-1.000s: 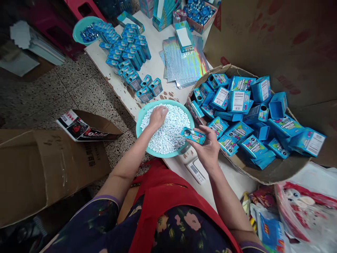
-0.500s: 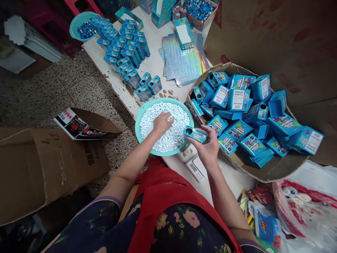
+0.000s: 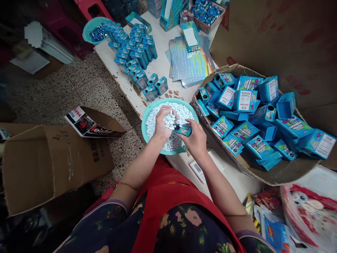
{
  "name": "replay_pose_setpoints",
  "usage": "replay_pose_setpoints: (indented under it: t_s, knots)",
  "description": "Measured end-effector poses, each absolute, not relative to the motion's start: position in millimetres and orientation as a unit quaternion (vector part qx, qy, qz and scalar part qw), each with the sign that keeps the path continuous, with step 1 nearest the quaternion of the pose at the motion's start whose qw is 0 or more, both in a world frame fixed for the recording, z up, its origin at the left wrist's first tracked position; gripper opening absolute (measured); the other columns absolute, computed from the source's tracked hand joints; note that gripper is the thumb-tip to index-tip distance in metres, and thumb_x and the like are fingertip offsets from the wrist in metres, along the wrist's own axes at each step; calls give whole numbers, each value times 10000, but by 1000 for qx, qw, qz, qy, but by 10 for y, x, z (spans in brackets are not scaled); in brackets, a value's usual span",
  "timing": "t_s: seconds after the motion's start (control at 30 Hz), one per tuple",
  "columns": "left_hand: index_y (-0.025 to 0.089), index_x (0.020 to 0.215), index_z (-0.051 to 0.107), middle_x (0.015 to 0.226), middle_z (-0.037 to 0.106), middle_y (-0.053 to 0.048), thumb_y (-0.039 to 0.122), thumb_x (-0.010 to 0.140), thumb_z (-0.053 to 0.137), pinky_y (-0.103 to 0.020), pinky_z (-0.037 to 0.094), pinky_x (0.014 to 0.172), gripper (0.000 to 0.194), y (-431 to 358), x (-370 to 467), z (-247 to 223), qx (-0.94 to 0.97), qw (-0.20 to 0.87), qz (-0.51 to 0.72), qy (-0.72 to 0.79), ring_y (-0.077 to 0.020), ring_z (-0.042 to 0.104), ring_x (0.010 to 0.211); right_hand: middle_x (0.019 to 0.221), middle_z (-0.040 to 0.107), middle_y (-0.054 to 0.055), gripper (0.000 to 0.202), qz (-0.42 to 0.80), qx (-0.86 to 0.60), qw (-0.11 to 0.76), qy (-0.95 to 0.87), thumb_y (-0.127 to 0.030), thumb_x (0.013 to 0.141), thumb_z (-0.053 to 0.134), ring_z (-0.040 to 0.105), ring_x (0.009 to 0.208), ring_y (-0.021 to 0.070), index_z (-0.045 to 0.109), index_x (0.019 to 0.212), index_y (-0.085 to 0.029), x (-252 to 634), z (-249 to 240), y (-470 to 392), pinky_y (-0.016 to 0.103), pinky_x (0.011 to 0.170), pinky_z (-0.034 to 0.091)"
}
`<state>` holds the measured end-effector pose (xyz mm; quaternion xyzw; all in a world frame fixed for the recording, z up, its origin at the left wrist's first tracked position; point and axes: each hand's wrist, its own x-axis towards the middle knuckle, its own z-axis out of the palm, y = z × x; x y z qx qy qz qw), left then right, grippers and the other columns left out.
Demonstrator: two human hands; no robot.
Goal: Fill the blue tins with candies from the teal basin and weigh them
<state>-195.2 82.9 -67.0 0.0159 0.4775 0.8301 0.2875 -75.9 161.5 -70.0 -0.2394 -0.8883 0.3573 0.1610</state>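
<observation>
Cupped palm up, my left hand [image 3: 162, 124] holds a heap of white candies [image 3: 170, 120] over a turquoise bowl [image 3: 145, 134] full of the same candies. Its curled fingers sit right beside the mouth of a small blue candy tin [image 3: 184, 130]. My right hand [image 3: 196, 137] grips that tin by its sides, tilted over the bowl's right part. The tin's dark round opening is partly covered by the candies and my left fingers.
A large cardboard box [image 3: 252, 180] of blue tins stands to the right. Filled rows of tins [image 3: 137, 52] stand farther back, near shiny sheets [image 3: 191, 65]. A small scale [image 3: 198, 170] lies by my right forearm. An opened carton [image 3: 28, 168] sits at left.
My left hand has scooped candies out of the bowl and turned palm up. My right hand has brought the tin leftward over the bowl to meet it. The view shifted slightly.
</observation>
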Motion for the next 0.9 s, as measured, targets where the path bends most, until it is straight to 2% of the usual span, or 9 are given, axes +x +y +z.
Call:
replay_pose_setpoints:
  t_s: [0.1, 0.27, 0.43, 0.7, 0.9]
  knots:
    - [215, 761, 480, 673, 533, 14, 347, 741, 597, -241, 493, 547, 177, 848, -1904, -654, 29, 233, 837, 494, -130, 607, 630, 1047, 704, 55, 520, 338, -221, 147, -903, -237, 729, 744, 602, 1026, 299, 532, 1203, -245, -834, -699, 1562, 428, 850, 484]
    - [213, 733, 475, 642, 530, 27, 353, 798, 623, -243, 469, 527, 214, 874, -1873, -700, 37, 190, 843, 501, -117, 581, 570, 1088, 694, 75, 546, 313, -221, 131, -914, -216, 747, 721, 577, 1048, 317, 510, 1250, -228, -887, -684, 1539, 443, 854, 469]
    - [204, 693, 473, 613, 547, 30, 389, 842, 616, -238, 473, 570, 278, 946, -1873, -699, 29, 136, 827, 544, -98, 558, 559, 1114, 681, 84, 542, 288, -215, 139, -923, -200, 772, 661, 564, 1035, 319, 495, 1287, -233, -940, -664, 1511, 457, 866, 449]
    - [201, 709, 495, 633, 551, 31, 400, 830, 659, -219, 388, 471, 285, 1068, -1950, -703, 41, 182, 827, 530, -79, 509, 515, 1122, 676, 87, 542, 303, -221, 149, -915, -200, 752, 667, 585, 1031, 307, 504, 1268, -223, -966, -673, 1583, 436, 864, 464]
    - [197, 726, 501, 602, 536, 30, 447, 851, 628, -208, 395, 465, 307, 1121, -1979, -699, 42, 192, 829, 524, -87, 534, 521, 1064, 694, 63, 583, 329, -239, 181, -895, -218, 728, 700, 584, 1066, 304, 476, 1266, -228, -968, -711, 1649, 438, 888, 463]
